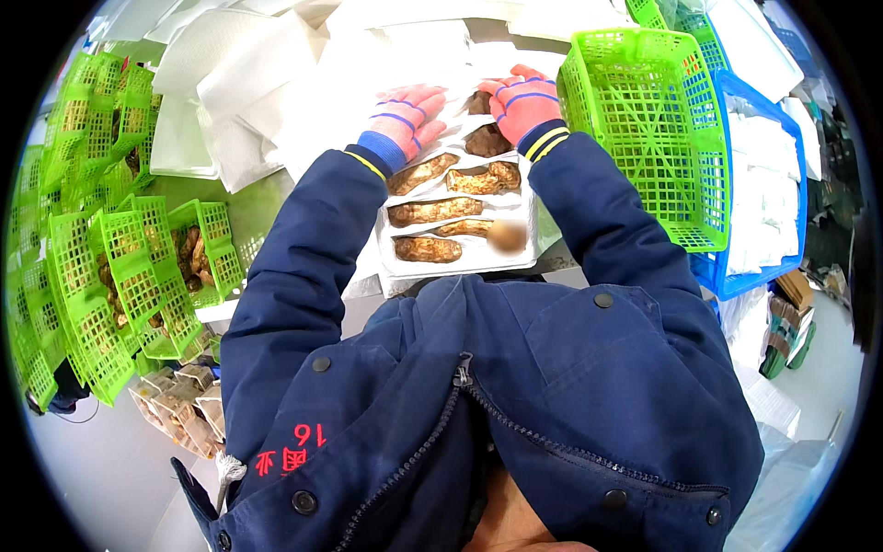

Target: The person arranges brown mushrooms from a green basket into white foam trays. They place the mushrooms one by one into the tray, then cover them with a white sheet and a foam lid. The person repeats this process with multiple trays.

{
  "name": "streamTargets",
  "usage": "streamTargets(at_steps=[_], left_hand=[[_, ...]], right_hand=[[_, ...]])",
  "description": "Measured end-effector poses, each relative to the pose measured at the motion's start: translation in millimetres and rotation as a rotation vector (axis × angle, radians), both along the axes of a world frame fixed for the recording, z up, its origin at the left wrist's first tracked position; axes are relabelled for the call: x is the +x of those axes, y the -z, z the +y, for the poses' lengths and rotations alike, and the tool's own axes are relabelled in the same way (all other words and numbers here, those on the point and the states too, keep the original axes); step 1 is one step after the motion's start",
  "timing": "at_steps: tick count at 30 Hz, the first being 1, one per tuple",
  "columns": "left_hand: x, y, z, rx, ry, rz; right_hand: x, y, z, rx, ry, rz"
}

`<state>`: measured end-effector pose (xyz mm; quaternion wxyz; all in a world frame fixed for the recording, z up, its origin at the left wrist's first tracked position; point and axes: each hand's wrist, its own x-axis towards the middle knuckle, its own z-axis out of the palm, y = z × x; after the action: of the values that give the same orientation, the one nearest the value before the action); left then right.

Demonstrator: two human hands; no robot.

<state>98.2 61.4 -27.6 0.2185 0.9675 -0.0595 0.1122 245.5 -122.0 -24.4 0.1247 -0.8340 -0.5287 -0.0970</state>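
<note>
A white foam tray (pixel 528 238) lies before me, holding several large mushrooms bedded on white paper; a thick brown one (pixel 428 250) is at its near left. My left hand (pixel 407 121), in a pink knit glove with blue stripes, rests over the tray's far left part, fingers spread on white paper. Whether it pinches the paper does not show. At the far right side of the tray, my right hand (pixel 522 102), gloved alike, is beside two dark mushroom caps (pixel 488 140). Its fingertips reach past the farther cap, and their grip cannot be made out.
A green plastic basket (pixel 659 138) stands to the right, beside a blue crate (pixel 804 207) of white packs. White paper sheets (pixel 241 90) are piled at the far left. Green baskets (pixel 207 241) with mushrooms stand at the left. White sheets lie beyond the tray.
</note>
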Motion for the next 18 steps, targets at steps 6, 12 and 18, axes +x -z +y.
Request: streamTargets(at_steps=[6, 12, 18], left_hand=[[-27, -9, -11, 0.231, -0.214, 0.028], [-29, 2, -21, 0.243, -0.319, 0.103], [-44, 0, -16, 0.141, -0.313, 0.033]], right_hand=[[-23, -33, -15, 0.099, -0.049, -0.024], [-31, 10, -3, 0.008, 0.022, 0.057], [-32, -29, -16, 0.130, -0.055, 0.087]])
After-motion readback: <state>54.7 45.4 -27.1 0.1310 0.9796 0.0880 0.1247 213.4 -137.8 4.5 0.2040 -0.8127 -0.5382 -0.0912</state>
